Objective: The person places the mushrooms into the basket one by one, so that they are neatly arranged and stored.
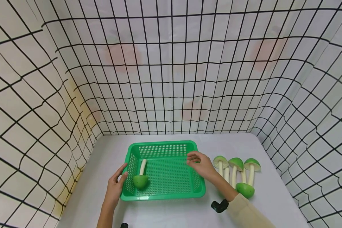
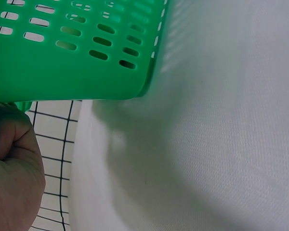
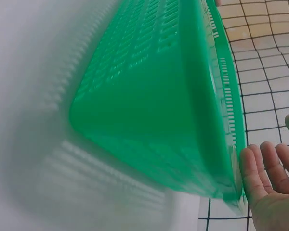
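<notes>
– What are the hands doing from where you sit?

– I see the left hand (image 1: 115,186) resting against the near-left corner of the green basket (image 1: 165,196), thumb on the rim and fingers down the outer wall; in the left wrist view the fingers look loosely curled beside the wall, so I cannot tell whether it truly grips. The right hand (image 1: 200,164) hovers over the basket's right rim with its fingers spread and relaxed, holding nothing; the right wrist view shows an open palm just beside the rim.

– And inside the basket?

– One green-capped mushroom (image 1: 141,177) lies in the left part, cap toward the near side, white stem pointing far.

– Anything further out?

– On the white worktop (image 1: 273,196), just right of the basket, I count four more mushrooms (image 1: 236,172): three side by side with caps toward the far side, and one with its cap on the near side, next to the right sleeve (image 1: 249,210). A black-gridded white cloth (image 1: 171,63) walls the scene on the left, far and right sides.
</notes>
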The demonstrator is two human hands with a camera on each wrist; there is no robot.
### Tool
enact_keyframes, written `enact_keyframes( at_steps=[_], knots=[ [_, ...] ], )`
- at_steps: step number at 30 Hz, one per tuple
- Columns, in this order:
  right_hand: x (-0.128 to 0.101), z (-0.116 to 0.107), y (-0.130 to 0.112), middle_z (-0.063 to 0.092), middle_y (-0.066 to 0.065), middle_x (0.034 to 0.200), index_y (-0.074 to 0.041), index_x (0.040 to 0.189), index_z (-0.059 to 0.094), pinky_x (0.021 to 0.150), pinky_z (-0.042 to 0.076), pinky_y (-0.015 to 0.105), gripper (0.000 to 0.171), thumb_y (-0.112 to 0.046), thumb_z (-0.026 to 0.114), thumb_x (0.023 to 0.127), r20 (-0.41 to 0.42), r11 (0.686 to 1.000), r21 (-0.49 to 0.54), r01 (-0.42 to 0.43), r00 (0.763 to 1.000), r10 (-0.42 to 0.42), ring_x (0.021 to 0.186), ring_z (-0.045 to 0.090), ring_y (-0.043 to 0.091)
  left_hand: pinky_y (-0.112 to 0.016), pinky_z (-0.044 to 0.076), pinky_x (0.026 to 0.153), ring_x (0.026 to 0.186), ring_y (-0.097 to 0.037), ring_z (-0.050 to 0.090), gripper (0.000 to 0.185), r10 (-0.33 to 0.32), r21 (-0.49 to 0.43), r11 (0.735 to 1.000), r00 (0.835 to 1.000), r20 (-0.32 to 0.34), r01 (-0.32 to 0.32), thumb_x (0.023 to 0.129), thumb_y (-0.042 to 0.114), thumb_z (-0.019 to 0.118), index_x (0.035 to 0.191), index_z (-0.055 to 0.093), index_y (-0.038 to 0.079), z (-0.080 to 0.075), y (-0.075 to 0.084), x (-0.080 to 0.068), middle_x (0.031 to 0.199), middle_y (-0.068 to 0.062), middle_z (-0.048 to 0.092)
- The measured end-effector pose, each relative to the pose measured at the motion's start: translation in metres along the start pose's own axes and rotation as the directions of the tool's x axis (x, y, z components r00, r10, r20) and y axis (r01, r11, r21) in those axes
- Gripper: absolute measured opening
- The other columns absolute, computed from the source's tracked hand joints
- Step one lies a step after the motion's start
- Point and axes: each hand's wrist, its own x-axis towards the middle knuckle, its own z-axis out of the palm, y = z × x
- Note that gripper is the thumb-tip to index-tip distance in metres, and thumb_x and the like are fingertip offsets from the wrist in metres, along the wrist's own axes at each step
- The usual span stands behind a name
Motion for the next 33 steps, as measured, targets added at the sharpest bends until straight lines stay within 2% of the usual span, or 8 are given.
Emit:
enact_keyframes(
  at_steps=[4, 11, 15, 20, 27, 33],
  knots=[
    [-0.005, -0.01, -0.001, 0.069, 0.009, 0.125, -0.019, 0.129, 0.065, 0.093, 0.054, 0.04, 0.032, -0.027, 0.071, 0.099, 0.003, 1.0, 0.0, 0.004, 1.0, -0.004, 0.113, 0.065, 0.023, -0.038, 0.053, 0.096, 0.136, -0.033, 0.045, 0.048, -0.002, 0.006, 1.0, 1.0, 0.0, 0.002, 0.107, 0.039, 0.056, 0.153, 0.049, 0.029, -0.001, -0.001, 0.001, 0.16, -0.011, 0.042],
    [-0.01, -0.028, 0.003, 0.069, 0.013, 0.124, -0.01, 0.132, 0.064, 0.087, 0.056, 0.029, 0.035, -0.023, 0.069, 0.1, -0.033, 1.0, -0.021, 0.014, 0.999, -0.015, 0.113, 0.066, 0.026, -0.032, 0.053, 0.09, 0.129, -0.031, 0.047, 0.049, 0.004, 0.018, 1.0, 1.0, -0.008, -0.004, 0.106, 0.042, 0.056, 0.153, 0.05, 0.029, -0.001, -0.001, 0.0, 0.151, -0.012, 0.047],
    [-0.013, -0.039, 0.009, 0.068, 0.013, 0.124, -0.005, 0.133, 0.062, 0.088, 0.056, 0.027, 0.039, -0.024, 0.069, 0.1, -0.061, 1.0, -0.022, 0.011, 0.998, -0.013, 0.113, 0.066, 0.027, -0.039, 0.054, 0.096, 0.135, -0.032, 0.045, 0.048, 0.0, 0.018, 1.0, 1.0, -0.006, 0.0, 0.107, 0.04, 0.055, 0.153, 0.049, 0.029, 0.0, -0.002, 0.0, 0.157, -0.012, 0.044],
    [-0.013, -0.053, 0.018, 0.068, 0.014, 0.124, -0.008, 0.13, 0.063, 0.088, 0.054, 0.022, 0.035, -0.025, 0.07, 0.1, -0.1, 1.0, 0.011, 0.012, 0.995, -0.011, 0.113, 0.066, 0.026, -0.051, 0.049, 0.105, 0.143, -0.034, 0.04, 0.05, -0.003, 0.016, 1.0, 1.0, 0.001, 0.003, 0.106, 0.043, 0.055, 0.153, 0.049, 0.029, -0.001, -0.002, 0.0, 0.161, -0.011, 0.041],
    [-0.021, -0.071, 0.022, 0.068, 0.017, 0.126, -0.007, 0.13, 0.063, 0.085, 0.054, 0.02, 0.036, -0.026, 0.07, 0.1, -0.123, 1.0, 0.008, 0.011, 0.992, -0.01, 0.115, 0.065, 0.029, -0.049, 0.049, 0.105, 0.141, -0.033, 0.041, 0.05, -0.001, 0.021, 1.0, 1.0, 0.0, 0.001, 0.106, 0.043, 0.055, 0.153, 0.049, 0.029, 0.001, 0.0, -0.001, 0.157, -0.012, 0.044],
    [-0.029, -0.084, 0.026, 0.067, 0.019, 0.125, -0.003, 0.13, 0.063, 0.089, 0.052, 0.017, 0.036, -0.022, 0.068, 0.101, -0.138, 0.999, -0.035, 0.028, 0.99, -0.032, 0.115, 0.065, 0.028, -0.053, 0.047, 0.109, 0.145, -0.034, 0.039, 0.048, -0.01, 0.024, 1.0, 1.0, 0.0, 0.01, 0.107, 0.039, 0.055, 0.153, 0.049, 0.029, 0.0, 0.001, -0.001, 0.161, -0.011, 0.041]
  ],
)
